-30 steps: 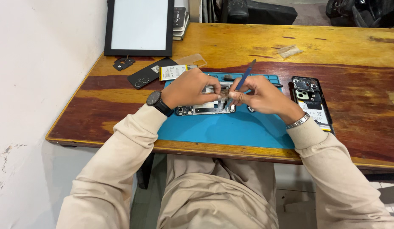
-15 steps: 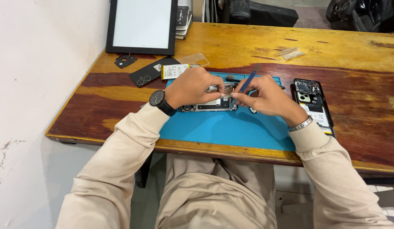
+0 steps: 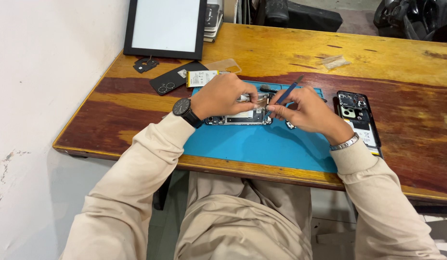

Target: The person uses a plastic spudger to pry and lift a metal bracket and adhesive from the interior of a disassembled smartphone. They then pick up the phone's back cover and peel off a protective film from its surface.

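An opened phone frame (image 3: 240, 117) lies on a blue work mat (image 3: 262, 144). My left hand (image 3: 222, 96) rests over the frame's upper part, fingers pinched on a small part at its right end. My right hand (image 3: 307, 111) is shut on a thin blue pry tool (image 3: 290, 90), whose lower tip meets the frame's right end next to my left fingertips. Most of the frame's top is hidden under my left hand. A black watch sits on my left wrist, a metal bracelet on my right.
A second opened phone (image 3: 356, 117) lies right of the mat. A black back cover (image 3: 171, 79), a battery (image 3: 202, 77), a clear film (image 3: 226, 65) and a small black part (image 3: 145, 63) lie at left. A white-screened tablet (image 3: 166, 27) leans at the back. The wooden table edge (image 3: 262, 169) is near.
Both hands stay over the phone frame with only slight shifts. The blue tool's upper end has tilted a little more to the right.
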